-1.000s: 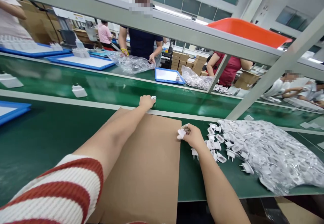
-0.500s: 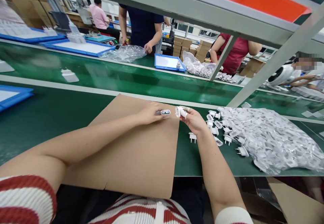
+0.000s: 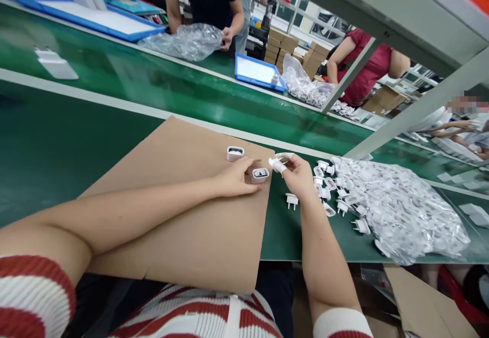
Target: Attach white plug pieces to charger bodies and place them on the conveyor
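My left hand (image 3: 234, 177) rests on a brown cardboard sheet (image 3: 183, 210), its fingers closed round a white charger body (image 3: 260, 175) that stands with its open socket up. A second white charger body (image 3: 235, 153) stands free on the sheet just behind it. My right hand (image 3: 295, 175), with white finger cots, pinches a small white plug piece (image 3: 275, 165) beside the left hand. Loose white plug pieces (image 3: 324, 190) lie on the green bench to the right of my right hand.
A heap of small clear bags (image 3: 397, 210) spreads at the right. A green conveyor belt (image 3: 153, 88) behind carries a white charger (image 3: 53, 63). Across it, people handle plastic bags (image 3: 187, 40) near blue trays (image 3: 257, 71). A slanted metal post (image 3: 405, 116) rises at right.
My left hand drew back from the conveyor edge with a charger body and set it on the cardboard near my right hand. A second body now stands on the sheet. The view tilted down.
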### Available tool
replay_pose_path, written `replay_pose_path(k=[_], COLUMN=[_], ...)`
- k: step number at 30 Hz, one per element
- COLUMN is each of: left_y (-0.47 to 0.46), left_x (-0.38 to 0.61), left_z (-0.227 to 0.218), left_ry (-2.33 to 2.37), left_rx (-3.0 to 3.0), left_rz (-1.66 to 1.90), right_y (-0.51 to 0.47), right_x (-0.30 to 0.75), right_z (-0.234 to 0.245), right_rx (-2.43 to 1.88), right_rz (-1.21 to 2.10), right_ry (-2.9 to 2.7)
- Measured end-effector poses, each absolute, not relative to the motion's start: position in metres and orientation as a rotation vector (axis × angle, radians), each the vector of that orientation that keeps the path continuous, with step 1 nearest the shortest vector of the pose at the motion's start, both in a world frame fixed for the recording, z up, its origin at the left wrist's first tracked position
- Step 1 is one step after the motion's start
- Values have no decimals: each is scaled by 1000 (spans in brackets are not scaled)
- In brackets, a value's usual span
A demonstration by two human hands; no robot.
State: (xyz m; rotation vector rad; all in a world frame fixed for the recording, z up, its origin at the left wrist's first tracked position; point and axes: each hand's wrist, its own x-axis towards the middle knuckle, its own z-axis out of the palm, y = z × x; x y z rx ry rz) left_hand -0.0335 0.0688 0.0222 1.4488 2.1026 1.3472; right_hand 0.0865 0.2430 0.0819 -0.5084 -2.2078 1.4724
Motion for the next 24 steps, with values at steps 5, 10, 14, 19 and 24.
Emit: replay_pose_path(k=[5, 10, 14, 19, 24], left_y=[70, 72, 71, 70, 70], left_x=[-42, -45, -46, -48, -49], left_z=[18, 19, 20, 22, 21], left_ry=[1965, 2002, 1979, 1985, 1920], left_rx=[1467, 1382, 1386, 1408, 1432], left_rz=[1371, 1409, 1411, 1423, 1439], right_y=[238, 229, 223, 219, 221], right_x=[87, 90, 90, 88, 86], right_z=[79, 82, 86, 85, 84], right_rx=[-408, -266, -130, -29, 45], right_rz=[1474, 985, 728, 522, 391], right_ry=[-2294, -2560, -2715, -2777, -2780])
